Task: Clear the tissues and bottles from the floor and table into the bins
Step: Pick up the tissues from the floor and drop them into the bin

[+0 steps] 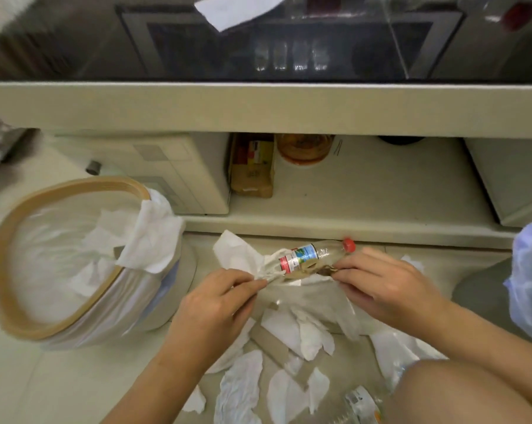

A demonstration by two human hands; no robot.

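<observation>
Clear plastic bottle [315, 255] with red cap held over tissue-strewn floor.
White tissue [240, 258] is pinched by the left hand [216, 298]; brown scrap gripped by right hand [378, 283]. Bottle's red-blue label unreadable. Wood-rimmed lined bin [11, 240] stands left.

Both forearms bare, reaching forward and converging toward the middle. Left hand [219, 296] back up, fingers curled, thumb and fingertips pinched together at the front. Right hand [378, 283] back up too, knuckles bent, fingers folded inward in a pinch, facing the left one, close but apart. Bare knee [460, 393] raised under the right forearm
</observation>
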